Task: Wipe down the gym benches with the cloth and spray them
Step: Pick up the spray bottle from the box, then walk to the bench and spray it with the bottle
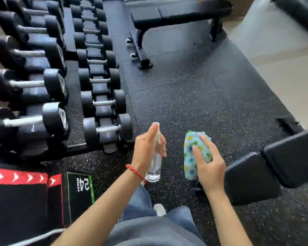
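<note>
Left hand grips spray bottle upright — right hand holds cloth.

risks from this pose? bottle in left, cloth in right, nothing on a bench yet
1. The spray bottle in the left hand points out over the speckled floor, not at the near bench; a squeeze now would likely wet the floor.
2. The cloth is bunched in the right hand, so it may wipe with little contact area.
3. The dumbbell rack stands close on the left; overspray could land there.
</note>
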`<state>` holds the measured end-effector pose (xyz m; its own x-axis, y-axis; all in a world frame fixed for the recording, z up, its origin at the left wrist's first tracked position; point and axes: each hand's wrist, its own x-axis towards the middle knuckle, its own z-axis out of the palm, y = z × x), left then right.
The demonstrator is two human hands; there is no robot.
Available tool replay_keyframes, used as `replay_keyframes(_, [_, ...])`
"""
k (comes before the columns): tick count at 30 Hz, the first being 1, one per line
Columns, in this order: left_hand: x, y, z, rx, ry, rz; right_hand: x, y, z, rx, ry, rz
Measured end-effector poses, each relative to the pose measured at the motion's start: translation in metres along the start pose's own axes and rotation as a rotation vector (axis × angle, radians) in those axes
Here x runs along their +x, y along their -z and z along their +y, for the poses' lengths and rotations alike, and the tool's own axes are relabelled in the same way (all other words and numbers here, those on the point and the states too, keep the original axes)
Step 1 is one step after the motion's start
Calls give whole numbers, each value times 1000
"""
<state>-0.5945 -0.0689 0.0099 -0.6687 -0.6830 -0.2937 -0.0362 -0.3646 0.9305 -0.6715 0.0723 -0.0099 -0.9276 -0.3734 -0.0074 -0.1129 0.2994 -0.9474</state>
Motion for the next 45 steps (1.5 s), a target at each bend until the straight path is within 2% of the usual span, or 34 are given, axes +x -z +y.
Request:
replay_keyframes(9, [93, -24, 15, 157, 163, -293, 47, -21, 4, -55, -106, 310])
replay_keyframes(14, [119, -62, 7, 247, 208, -446, 59, -6, 11, -57, -158, 438])
replay_keyframes(19, [131, -122, -6, 319, 188, -594, 71, 30, 27, -45, -223, 595])
replay_keyframes(26, [140, -229, -33, 473, 28, -796, 109, 109, 59, -35, -246, 767])
replay_keyframes(32, [148, -302, -45, 492, 44, -917, 134, 161, 75, -39, -284, 911])
replay_keyframes(37, [171, -351, -65, 506, 120, -1029, 147, 178, 88, 2, -412, 1018])
replay_keyframes(42, [204, -412, -86, 557, 215, -1242, 174, 180, 100, 7, -544, 1252])
replay_keyframes(45, [231, -448, -94, 689, 166, -1416, 191, 175, 94, 16, -627, 1457])
